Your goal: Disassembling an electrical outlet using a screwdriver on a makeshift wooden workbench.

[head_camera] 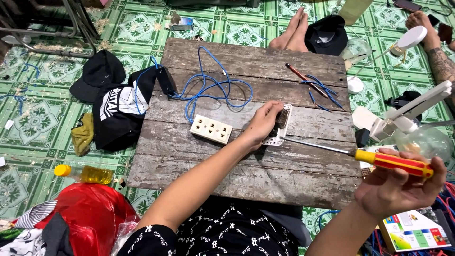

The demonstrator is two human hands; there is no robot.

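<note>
My left hand (263, 122) presses down on a white switch plate with a dark insert (280, 127) lying on a weathered wooden board (204, 161). My right hand (400, 186) grips the red and yellow handle of a screwdriver (392, 161); its long metal shaft reaches left, its tip at the plate's lower edge. A cream triple socket block (211, 129) lies on the board just left of my left hand. Blue wire (208, 90) loops from a black box (166, 79) across the board's upper left.
A second screwdriver (303, 77) and blue wire offcuts (322, 90) lie at the board's far right. Black caps (97, 73) and a black bag (118, 111) sit left on the green tiled floor. Another person's bare feet (291, 33) rest beyond the board. A white lamp (407, 111) stands right.
</note>
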